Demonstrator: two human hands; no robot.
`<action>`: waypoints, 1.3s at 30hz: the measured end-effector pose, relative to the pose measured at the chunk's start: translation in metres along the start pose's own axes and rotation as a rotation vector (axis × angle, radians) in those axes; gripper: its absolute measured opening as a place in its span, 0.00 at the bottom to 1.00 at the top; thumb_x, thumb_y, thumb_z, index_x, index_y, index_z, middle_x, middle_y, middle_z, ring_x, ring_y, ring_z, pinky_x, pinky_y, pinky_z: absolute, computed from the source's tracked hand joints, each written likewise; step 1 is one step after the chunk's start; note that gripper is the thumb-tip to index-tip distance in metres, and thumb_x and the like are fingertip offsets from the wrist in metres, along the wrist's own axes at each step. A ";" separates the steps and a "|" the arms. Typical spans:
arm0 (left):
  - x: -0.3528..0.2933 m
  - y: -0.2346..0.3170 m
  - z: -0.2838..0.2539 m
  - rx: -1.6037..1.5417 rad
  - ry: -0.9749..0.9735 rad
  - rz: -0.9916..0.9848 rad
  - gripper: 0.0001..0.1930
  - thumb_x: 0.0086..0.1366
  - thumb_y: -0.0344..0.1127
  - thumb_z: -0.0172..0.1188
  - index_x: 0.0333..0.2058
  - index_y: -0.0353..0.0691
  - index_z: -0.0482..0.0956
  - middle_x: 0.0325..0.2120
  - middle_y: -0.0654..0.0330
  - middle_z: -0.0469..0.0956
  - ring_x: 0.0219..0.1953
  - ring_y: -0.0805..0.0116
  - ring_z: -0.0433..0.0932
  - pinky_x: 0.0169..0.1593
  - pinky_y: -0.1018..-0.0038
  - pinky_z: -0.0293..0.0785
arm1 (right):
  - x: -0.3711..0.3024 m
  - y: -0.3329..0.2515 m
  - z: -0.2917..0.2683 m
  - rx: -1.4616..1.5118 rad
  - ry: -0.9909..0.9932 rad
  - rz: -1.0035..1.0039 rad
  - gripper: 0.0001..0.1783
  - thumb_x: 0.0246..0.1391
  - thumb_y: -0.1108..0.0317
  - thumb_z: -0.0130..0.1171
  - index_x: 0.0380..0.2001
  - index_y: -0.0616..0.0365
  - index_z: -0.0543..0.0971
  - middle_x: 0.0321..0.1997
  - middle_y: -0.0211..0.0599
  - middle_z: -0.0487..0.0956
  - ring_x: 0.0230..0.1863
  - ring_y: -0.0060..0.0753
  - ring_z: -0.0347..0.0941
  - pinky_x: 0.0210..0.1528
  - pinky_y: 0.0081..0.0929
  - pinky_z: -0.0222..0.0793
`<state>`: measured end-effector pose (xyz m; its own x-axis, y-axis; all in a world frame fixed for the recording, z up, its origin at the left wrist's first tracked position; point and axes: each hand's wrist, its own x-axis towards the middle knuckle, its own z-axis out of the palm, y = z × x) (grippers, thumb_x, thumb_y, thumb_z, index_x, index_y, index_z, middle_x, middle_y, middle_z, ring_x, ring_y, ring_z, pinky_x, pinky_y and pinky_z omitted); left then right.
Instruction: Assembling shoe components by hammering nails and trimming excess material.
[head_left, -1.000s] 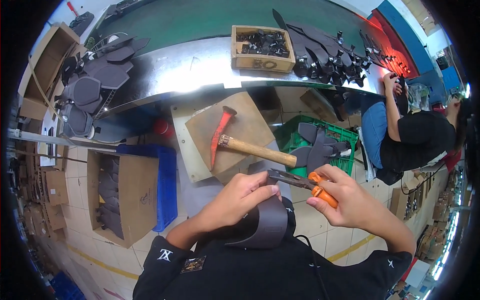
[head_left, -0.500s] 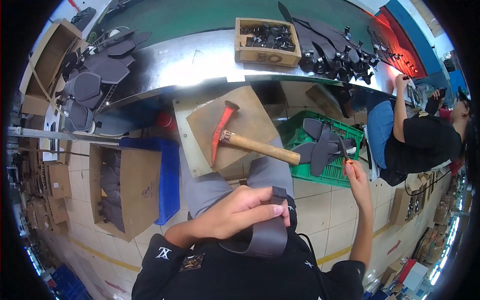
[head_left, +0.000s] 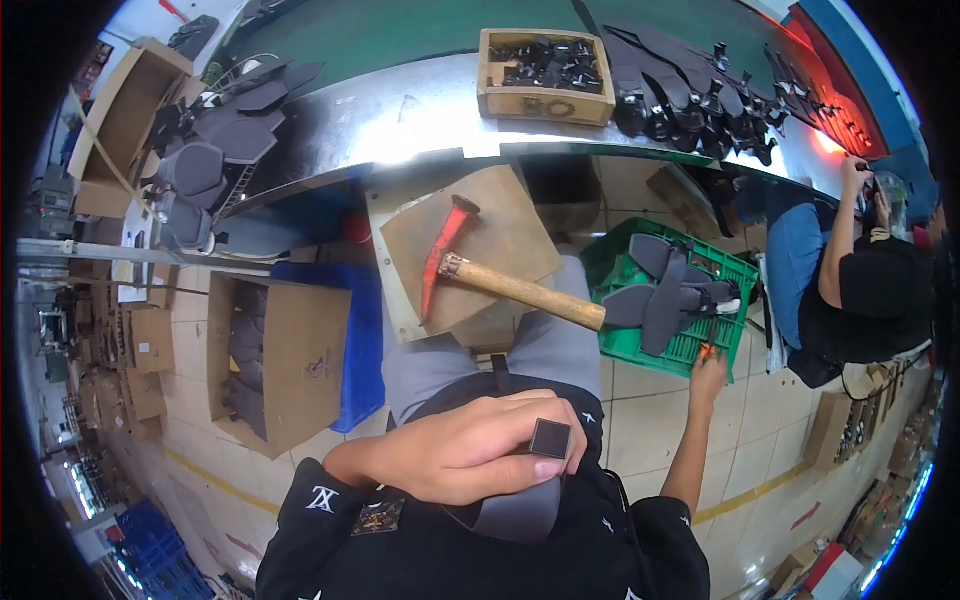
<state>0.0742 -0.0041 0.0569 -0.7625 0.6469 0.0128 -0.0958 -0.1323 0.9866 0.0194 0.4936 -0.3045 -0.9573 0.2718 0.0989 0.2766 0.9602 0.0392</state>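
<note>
While a long bench (head_left: 330,145) spanned the far side, a green crate (head_left: 640,356) of dark flat pieces (head_left: 660,312) stood to the right. Across a brown sheet (head_left: 515,230) lay a hammer (head_left: 525,290). Close to the torso, a dark curved strap (head_left: 518,515) was pinched between the thumb and fingers of the left hand (head_left: 480,452). The right hand (head_left: 710,378) touched orange-handled pliers (head_left: 708,351) at the crate's rim; whether it gripped them, I couldn't tell.

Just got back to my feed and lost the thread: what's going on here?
A person holds a curved dark strap in the left grip. The right grip is at the orange-handled pliers beside the green crate; whether it is closed on them is unclear. In front, a hammer lies on a brown sheet, handle past its edge. Another person is at the bench, right.
</note>
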 end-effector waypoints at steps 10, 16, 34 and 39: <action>0.014 -0.003 0.013 -0.263 -0.153 -0.367 0.15 0.75 0.41 0.47 0.42 0.34 0.76 0.41 0.57 0.79 0.44 0.66 0.77 0.50 0.70 0.71 | -0.065 -0.257 -0.295 2.039 -0.879 -0.698 0.38 0.61 0.34 0.49 0.47 0.65 0.77 0.54 0.57 0.77 0.56 0.52 0.74 0.61 0.50 0.66; 0.002 -0.009 0.021 -0.271 -0.076 -0.378 0.19 0.76 0.46 0.45 0.42 0.35 0.77 0.40 0.57 0.76 0.49 0.68 0.73 0.55 0.73 0.65 | -0.080 -0.273 -0.302 2.212 -1.127 -0.722 0.30 0.58 0.40 0.59 0.42 0.61 0.77 0.44 0.41 0.76 0.57 0.46 0.69 0.65 0.49 0.59; -0.024 -0.004 0.009 -0.121 0.080 -0.230 0.21 0.76 0.46 0.42 0.44 0.31 0.74 0.45 0.50 0.76 0.51 0.59 0.74 0.56 0.67 0.67 | -0.066 -0.284 -0.334 1.655 -0.828 -1.002 0.26 0.55 0.55 0.61 0.49 0.65 0.81 0.47 0.50 0.83 0.65 0.59 0.69 0.71 0.56 0.45; -0.034 -0.016 0.011 0.138 0.189 -0.172 0.18 0.74 0.42 0.43 0.41 0.29 0.71 0.39 0.45 0.76 0.45 0.49 0.75 0.51 0.62 0.69 | -0.081 -0.294 -0.327 1.699 -0.752 -0.873 0.22 0.53 0.59 0.59 0.45 0.65 0.83 0.45 0.49 0.85 0.64 0.59 0.70 0.73 0.55 0.41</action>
<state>0.1085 -0.0153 0.0425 -0.8497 0.4975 -0.1749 -0.1564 0.0790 0.9845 0.0434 0.1678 0.0008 -0.7265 -0.6540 0.2108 -0.0908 -0.2127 -0.9729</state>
